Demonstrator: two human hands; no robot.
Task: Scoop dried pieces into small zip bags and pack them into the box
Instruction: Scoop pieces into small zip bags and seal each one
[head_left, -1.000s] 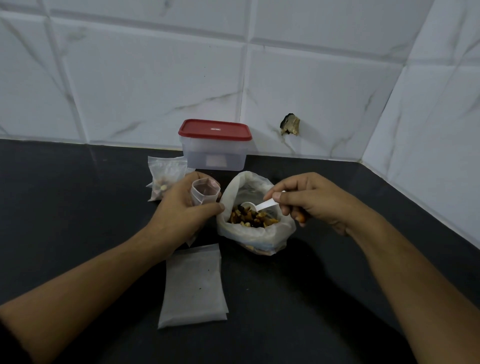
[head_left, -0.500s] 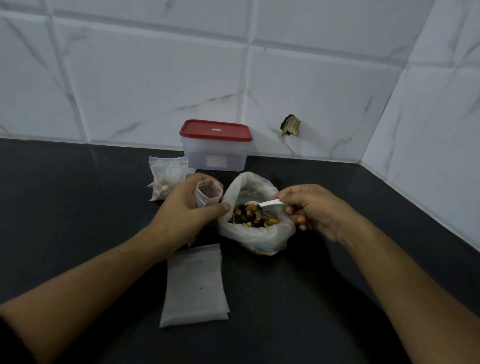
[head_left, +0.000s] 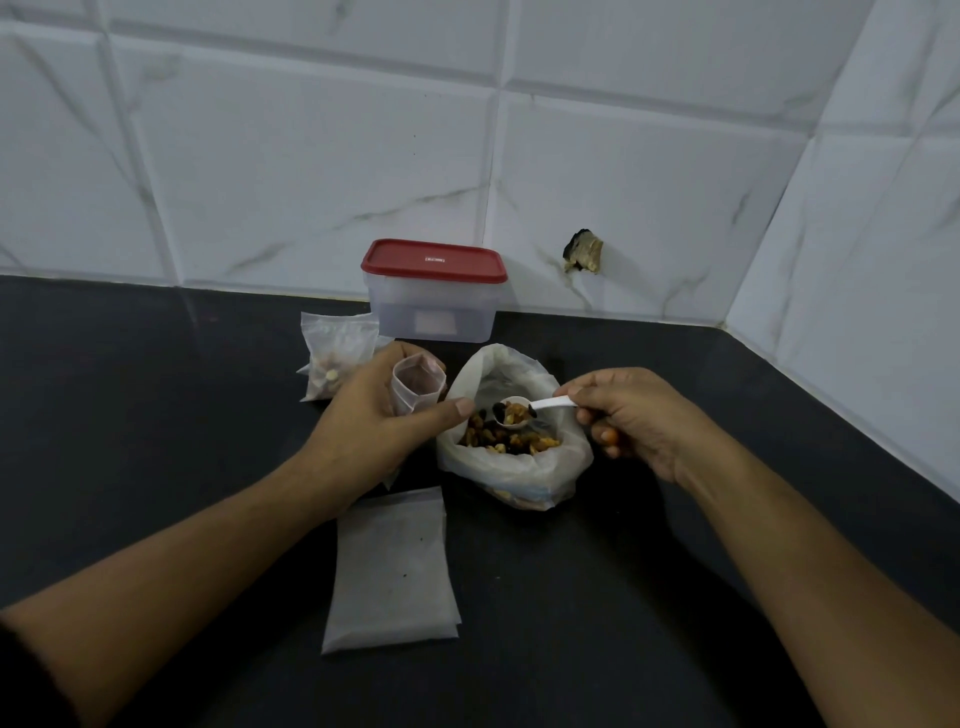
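My left hand (head_left: 379, 421) grips a small zip bag (head_left: 415, 382) upright with its mouth held open. Just to its right stands a large white plastic bag (head_left: 519, 467) full of mixed dried pieces (head_left: 511, 441). My right hand (head_left: 631, 415) pinches the handle of a small white spoon (head_left: 530, 408), whose bowl is loaded with pieces and is raised just above the heap. A filled zip bag (head_left: 337, 356) lies behind my left hand. The clear box with a red lid (head_left: 435, 288) stands shut against the wall.
A flat stack of empty zip bags (head_left: 392, 569) lies on the dark counter (head_left: 156, 415) near the front, between my forearms. White tiled walls close the back and right side. A small dark broken spot (head_left: 583, 252) marks the back wall.
The spoon has dug through the dried pieces and come up loaded, lifted a little above the heap. My right hand drew back to the right. My left hand stayed put with the small bag.
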